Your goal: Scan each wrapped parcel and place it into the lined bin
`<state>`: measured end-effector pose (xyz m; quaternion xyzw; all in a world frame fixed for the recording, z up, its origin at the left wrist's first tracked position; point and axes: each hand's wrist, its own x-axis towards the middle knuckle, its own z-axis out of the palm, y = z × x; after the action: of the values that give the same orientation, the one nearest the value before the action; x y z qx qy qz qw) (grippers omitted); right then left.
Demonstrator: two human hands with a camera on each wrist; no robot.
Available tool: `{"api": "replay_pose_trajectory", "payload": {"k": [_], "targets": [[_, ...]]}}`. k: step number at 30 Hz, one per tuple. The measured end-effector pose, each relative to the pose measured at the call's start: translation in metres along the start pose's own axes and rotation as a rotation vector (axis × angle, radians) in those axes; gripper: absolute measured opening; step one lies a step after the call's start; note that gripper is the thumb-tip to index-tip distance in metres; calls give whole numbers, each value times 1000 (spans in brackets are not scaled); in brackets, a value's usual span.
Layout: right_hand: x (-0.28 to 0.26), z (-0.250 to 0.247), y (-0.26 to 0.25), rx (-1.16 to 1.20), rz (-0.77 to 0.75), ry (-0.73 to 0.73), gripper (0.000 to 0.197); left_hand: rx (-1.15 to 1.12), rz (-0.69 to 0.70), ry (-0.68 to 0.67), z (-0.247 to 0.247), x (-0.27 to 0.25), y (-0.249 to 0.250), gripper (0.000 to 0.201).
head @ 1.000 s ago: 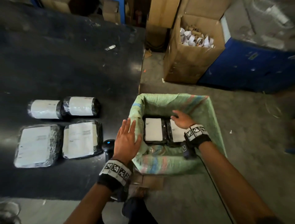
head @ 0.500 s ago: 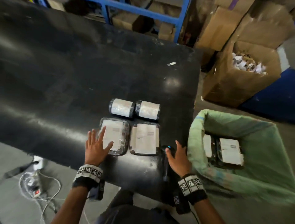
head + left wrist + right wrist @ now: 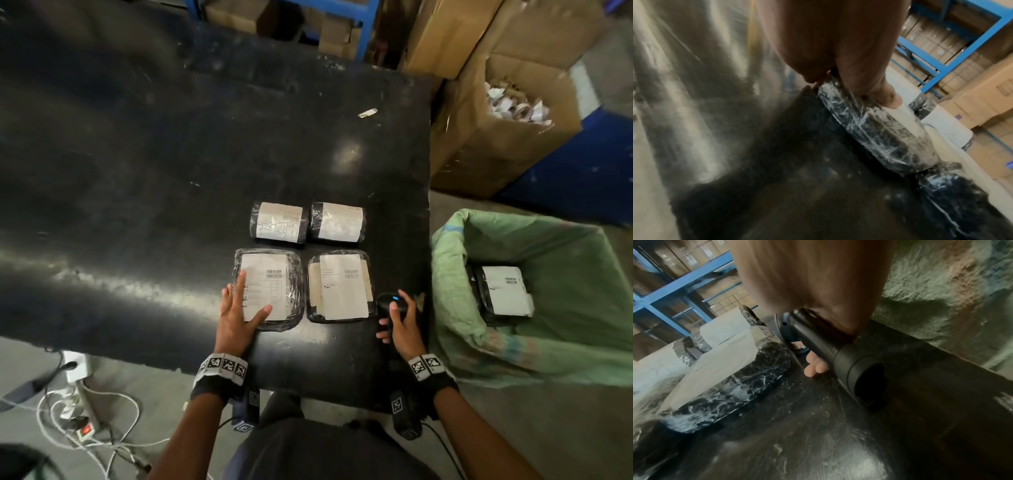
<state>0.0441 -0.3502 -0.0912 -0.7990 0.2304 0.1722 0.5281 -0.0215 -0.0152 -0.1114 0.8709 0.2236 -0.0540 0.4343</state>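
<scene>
Since 0.5 s ago: left hand (image 3: 236,317) slid further onto near-left flat parcel (image 3: 269,289), fingers flat, spread. Right hand (image 3: 400,322) clamped round barcode scanner (image 3: 388,303), 3 o'clock of parcels. Lined bin (image 3: 448,291) further right. Risk: glossy wrap glare, misread.

Non-task stuff we see
Open cardboard box (image 3: 496,137) w/ paper scraps, blue rack (image 3: 366,27), white cables (image 3: 85,411) on floor, black table (image 3: 137,171).

No text I can read: white labels on near-left parcel (image 3: 269,287) and near-right parcel (image 3: 339,287) carry barcodes and print, too small; my wristbands (image 3: 224,366) show square marker codes only.
</scene>
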Motion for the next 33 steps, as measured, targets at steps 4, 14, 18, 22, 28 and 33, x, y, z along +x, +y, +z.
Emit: {"api": "replay_pose_trajectory", "payload": {"k": [4, 14, 18, 22, 28, 33], "targets": [[-1, -1, -2, -13, -11, -6, 40, -42, 47, 35, -2, -4, 11, 95], [-6, -13, -11, -4, -55, -22, 42, 13, -99, 21, -5, 10, 41, 98], [-18, -18, -27, 36, -138, -19, 35, -22, -75, 71, -2, 5, 43, 77], [-45, -23, -67, 105, -272, -73, 33, -122, -42, 161, -3, -6, 47, 70], [-89, -26, -135, 165, -458, -180, 33, -235, 121, 408, -8, -25, 93, 72], [-118, -28, -180, 188, -586, -238, 33, -297, 260, 516, -4, -25, 139, 72]]}}
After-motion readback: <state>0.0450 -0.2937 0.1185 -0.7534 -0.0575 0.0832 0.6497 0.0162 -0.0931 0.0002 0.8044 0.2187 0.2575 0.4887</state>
